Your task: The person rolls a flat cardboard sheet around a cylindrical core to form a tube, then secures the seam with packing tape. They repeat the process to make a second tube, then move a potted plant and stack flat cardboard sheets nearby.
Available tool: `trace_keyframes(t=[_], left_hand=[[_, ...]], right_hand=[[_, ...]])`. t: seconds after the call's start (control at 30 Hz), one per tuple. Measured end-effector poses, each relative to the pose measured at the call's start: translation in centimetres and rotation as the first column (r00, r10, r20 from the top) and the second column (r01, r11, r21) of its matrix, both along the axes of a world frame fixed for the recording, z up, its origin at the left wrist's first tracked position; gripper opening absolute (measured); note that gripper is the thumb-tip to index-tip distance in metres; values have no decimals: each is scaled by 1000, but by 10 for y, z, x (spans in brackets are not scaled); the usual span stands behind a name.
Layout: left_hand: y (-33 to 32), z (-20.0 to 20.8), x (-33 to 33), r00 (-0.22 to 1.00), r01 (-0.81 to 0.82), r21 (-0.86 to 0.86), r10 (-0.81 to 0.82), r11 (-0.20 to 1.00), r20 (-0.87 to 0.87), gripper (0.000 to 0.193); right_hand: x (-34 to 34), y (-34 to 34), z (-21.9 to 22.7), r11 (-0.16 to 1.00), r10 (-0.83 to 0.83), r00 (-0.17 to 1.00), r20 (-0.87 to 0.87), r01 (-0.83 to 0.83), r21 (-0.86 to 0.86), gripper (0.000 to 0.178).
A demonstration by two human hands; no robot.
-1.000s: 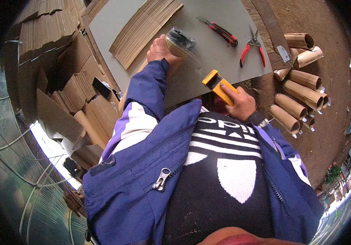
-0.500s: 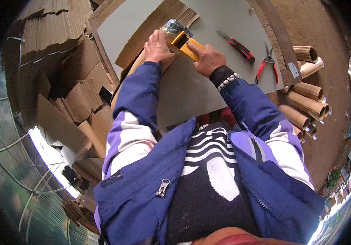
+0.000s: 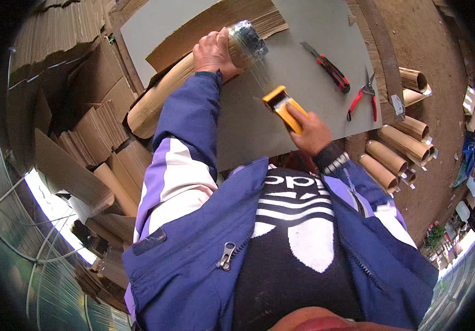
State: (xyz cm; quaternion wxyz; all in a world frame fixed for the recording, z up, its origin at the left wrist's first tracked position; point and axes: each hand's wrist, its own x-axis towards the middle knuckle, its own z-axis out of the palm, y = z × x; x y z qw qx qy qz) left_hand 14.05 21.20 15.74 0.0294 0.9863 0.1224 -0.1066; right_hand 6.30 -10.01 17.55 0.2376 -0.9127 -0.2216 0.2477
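A long brown cardboard tube (image 3: 163, 103) lies slantwise across the table's left side, its far end (image 3: 248, 41) wrapped in shiny clear tape. My left hand (image 3: 218, 52) is closed over the tube just short of that wrapped end. In my right hand (image 3: 312, 132) I grip a yellow tape dispenser (image 3: 284, 107), held nearer to me and to the right of the tube. A see-through strip of tape (image 3: 260, 76) runs between the tube's end and the dispenser. Under and behind the tube lies a flat cardboard piece (image 3: 193, 41).
On the grey tabletop (image 3: 248, 127), a red-and-black utility knife (image 3: 331, 71) and red-handled pruning shears (image 3: 365, 96) lie to the right. Several cardboard tubes (image 3: 403, 138) rest beside the table at right. Stacked cardboard sheets (image 3: 55, 44) crowd the left side.
My right hand and the dispenser have moved away from the tube, toward me and rightward, with tape now stretched between. The tube shows more of its length, and its wrapped end has shifted slightly right.
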Motion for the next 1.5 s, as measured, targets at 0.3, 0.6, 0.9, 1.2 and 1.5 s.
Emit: trace_keyframes(t=[0.3, 0.6, 0.9, 1.2, 1.5], left_hand=[[75, -14, 61, 964, 103, -372, -185, 923, -192, 109], [29, -27, 15, 873, -300, -825, -210, 480, -440, 92], [-44, -44, -83, 882, -413, -875, -129, 253, -453, 76], [-108, -13, -114, 976, -179, -274, 206, 945, 73, 115], [-83, -12, -103, 947, -316, -415, 257, 853, -193, 121]], right_hand=[[89, 91, -56, 998, -12, 1000, 4, 12, -69, 51], [29, -18, -5, 977, -46, 983, 180, 7, 211, 62], [-18, -77, 10, 982, -13, 996, 89, -4, 189, 65], [25, -22, 61, 945, 105, 993, 61, -119, 305, 60], [-2, -116, 46, 976, 204, 977, 56, -208, 67, 69]])
